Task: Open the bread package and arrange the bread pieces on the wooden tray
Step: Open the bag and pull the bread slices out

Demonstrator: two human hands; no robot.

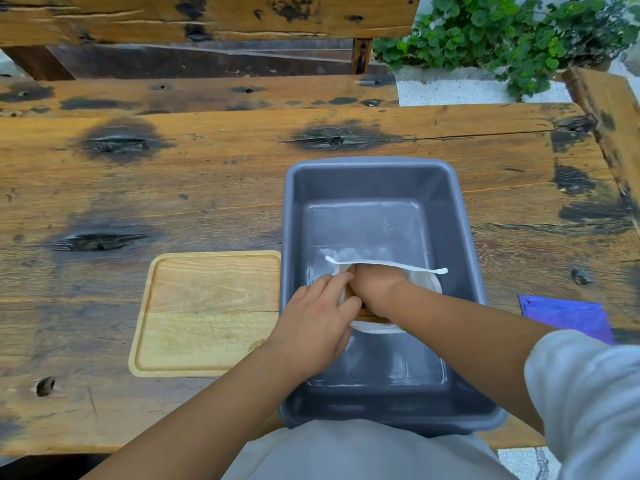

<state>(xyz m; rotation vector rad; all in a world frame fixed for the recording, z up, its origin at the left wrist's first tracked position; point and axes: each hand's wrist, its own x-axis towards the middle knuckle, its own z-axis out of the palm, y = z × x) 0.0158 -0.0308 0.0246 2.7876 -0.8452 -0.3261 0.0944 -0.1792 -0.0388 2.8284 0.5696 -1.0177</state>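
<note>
A clear bread package (424, 282) with a white sealed strip along its top lies inside a grey plastic tub (377, 178). My right hand (375, 285) is pushed into the package mouth, closed around brown bread that is mostly hidden. My left hand (318, 317) grips the package's left edge next to it. The square wooden tray (204, 317) sits bare on the table just left of the tub.
The tub stands at the near edge of a weathered plank table (173, 188). A purple cloth (568, 317) lies to the right of the tub. A wooden bench back and a leafy green plant (519, 36) are beyond the table.
</note>
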